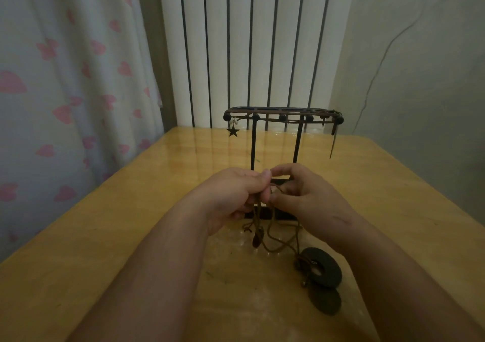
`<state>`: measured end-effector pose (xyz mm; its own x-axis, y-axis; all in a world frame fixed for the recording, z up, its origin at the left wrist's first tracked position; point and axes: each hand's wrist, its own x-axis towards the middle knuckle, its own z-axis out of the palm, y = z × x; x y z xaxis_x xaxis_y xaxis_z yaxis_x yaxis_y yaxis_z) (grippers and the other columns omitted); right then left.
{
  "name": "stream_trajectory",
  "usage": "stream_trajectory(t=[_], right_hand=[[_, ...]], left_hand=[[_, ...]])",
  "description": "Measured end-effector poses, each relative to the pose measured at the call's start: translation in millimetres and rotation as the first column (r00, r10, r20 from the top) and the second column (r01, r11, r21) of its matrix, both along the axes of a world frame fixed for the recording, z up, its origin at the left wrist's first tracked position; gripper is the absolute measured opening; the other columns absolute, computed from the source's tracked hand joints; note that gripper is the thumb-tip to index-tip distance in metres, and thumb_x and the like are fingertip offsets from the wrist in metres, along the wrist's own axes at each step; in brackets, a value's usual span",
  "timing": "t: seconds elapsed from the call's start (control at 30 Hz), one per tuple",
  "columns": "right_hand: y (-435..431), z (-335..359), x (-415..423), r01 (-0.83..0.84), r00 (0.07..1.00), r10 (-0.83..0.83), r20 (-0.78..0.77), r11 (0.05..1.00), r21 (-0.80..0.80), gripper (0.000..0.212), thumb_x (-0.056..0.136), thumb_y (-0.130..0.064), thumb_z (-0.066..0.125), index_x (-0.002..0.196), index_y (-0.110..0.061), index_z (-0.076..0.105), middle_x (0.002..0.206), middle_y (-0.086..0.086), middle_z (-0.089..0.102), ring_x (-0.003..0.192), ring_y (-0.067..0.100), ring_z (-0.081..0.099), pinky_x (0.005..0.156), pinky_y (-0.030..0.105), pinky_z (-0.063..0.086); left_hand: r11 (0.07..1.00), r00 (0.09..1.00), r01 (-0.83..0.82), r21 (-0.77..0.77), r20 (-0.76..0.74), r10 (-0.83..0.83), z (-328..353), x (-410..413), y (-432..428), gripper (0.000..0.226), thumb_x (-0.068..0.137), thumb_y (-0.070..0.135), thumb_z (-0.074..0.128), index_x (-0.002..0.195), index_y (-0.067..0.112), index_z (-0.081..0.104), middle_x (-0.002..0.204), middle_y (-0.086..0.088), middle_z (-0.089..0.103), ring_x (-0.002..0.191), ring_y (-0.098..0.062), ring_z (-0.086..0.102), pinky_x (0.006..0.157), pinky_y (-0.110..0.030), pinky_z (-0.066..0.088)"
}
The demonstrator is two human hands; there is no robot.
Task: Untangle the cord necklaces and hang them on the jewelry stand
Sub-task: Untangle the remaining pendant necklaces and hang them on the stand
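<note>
Both hands [267,192] pinching tangled brown cords [273,239] before the jewelry stand [282,117], seemingly at a knot

Stand [283,117] black, black ball knobs. Star charm [233,132] black. Cords [273,247] brown. Ring pendant [324,267] black; disc [326,301] below it dark grey-black. Table [131,210] glossy yellow wood. Curtain [65,79] white with pink heart pattern. Radiator [249,47] white, dark gaps between bars. Wall [420,66] pale grey-green.

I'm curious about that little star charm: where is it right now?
In the head view, the star charm hangs under the left end of the jewelry stand, over the far part of the table.
</note>
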<state>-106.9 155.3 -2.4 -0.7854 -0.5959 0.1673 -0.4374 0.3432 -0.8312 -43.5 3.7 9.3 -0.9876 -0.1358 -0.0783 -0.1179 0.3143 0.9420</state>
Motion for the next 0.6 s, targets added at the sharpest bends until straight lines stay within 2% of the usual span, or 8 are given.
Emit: stream_trajectory(t=[0.03,0.1,0.13,0.2,0.3,0.4,0.5,0.6], right_hand=[[0.1,1.7,0.3,0.033,0.999,-0.033,-0.013,0.999,0.006,0.017,0.094,-0.024,0.059,0.109,-0.031,0.061,0.091,-0.008,0.069,0.086,0.007,0.065,0.071,0.025,0.051],[1.4,4.7,-1.4,0.126,0.992,-0.123,0.036,0.989,-0.074,0.017,0.095,-0.019,0.052,0.094,-0.024,0.068,0.088,-0.002,0.066,0.08,0.013,0.06,0.064,0.028,0.05],[3.1,6.2,-3.1,0.17,0.982,-0.156,0.105,0.976,-0.136,0.019,0.093,-0.016,0.05,0.089,-0.02,0.069,0.083,0.001,0.065,0.075,0.015,0.059,0.061,0.031,0.05],[7.1,10.0,-5.5,0.256,0.947,-0.176,0.268,0.919,-0.301,0.022,0.092,-0.01,0.049,0.081,-0.015,0.067,0.069,-0.002,0.059,0.061,0.009,0.054,0.053,0.025,0.043],[13.2,13.2,-7.4,0.433,0.862,-0.198,0.467,0.766,-0.475,0.022,0.096,-0.012,0.046,0.084,-0.014,0.065,0.058,-0.005,0.045,0.054,0.009,0.04,0.054,0.026,0.032],[17.4,14.9,-11.0,0.569,0.798,-0.27,0.539,0.633,-0.525,0.023,0.098,-0.017,0.044,0.092,-0.016,0.066,0.059,-0.004,0.044,0.059,0.013,0.039,0.059,0.032,0.034],[16.5,10.4,-16.4,0.538,0.837,-0.427,0.342,0.759,-0.367,0.021,0.093,-0.014,0.049,0.101,-0.011,0.068,0.07,-0.004,0.053,0.065,0.011,0.048,0.063,0.03,0.041],[13.4,7.3,-13.6,0.418,0.908,-0.394,0.143,0.877,-0.237,0.015,0.091,-0.013,0.053,0.098,-0.021,0.064,0.091,-0.005,0.059,0.085,0.009,0.054,0.067,0.028,0.045]], left_hand=[[1.0,1.0,-0.01,-0.003,0.009,0.01,0.1,-0.1,-0.1,0.05,0.099,0.047,0.048,0.058,0.023,0.061,0.053,0.009,0.043,0.054,-0.011,0.035,0.056,-0.027,0.031],[1.0,0.999,-0.026,-0.011,0.028,0.027,0.0,-0.6,-1.0,0.05,0.097,0.051,0.05,0.057,0.024,0.062,0.054,0.008,0.042,0.054,-0.011,0.035,0.056,-0.028,0.031],[1.0,0.999,-0.026,-0.018,0.035,0.027,0.0,-0.7,-1.9,0.049,0.096,0.052,0.051,0.058,0.024,0.063,0.054,0.008,0.042,0.055,-0.012,0.035,0.057,-0.028,0.031],[0.999,0.999,-0.008,-0.047,0.043,0.01,0.2,-0.5,-3.6,0.042,0.094,0.048,0.057,0.061,0.024,0.067,0.057,0.009,0.045,0.06,-0.013,0.039,0.058,-0.029,0.032],[0.994,0.999,0.025,-0.107,0.051,-0.019,0.1,1.4,-4.9,0.031,0.092,0.038,0.063,0.063,0.028,0.072,0.058,0.014,0.054,0.066,-0.013,0.045,0.061,-0.03,0.035],[0.991,0.997,0.055,-0.12,0.055,-0.049,-0.6,2.3,-4.2,0.026,0.094,0.03,0.06,0.072,0.029,0.075,0.06,0.018,0.059,0.068,-0.012,0.045,0.062,-0.029,0.036],[0.997,0.999,0.005,-0.081,0.04,-0.002,-2.6,1.4,-3.9,0.033,0.098,0.028,0.055,0.071,0.026,0.074,0.054,0.017,0.054,0.063,-0.011,0.043,0.059,-0.028,0.035],[0.999,0.999,-0.039,-0.027,0.015,0.04,-3.8,-0.3,-4.3,0.038,0.1,0.029,0.053,0.066,0.025,0.07,0.055,0.011,0.047,0.059,-0.012,0.038,0.056,-0.027,0.033]])
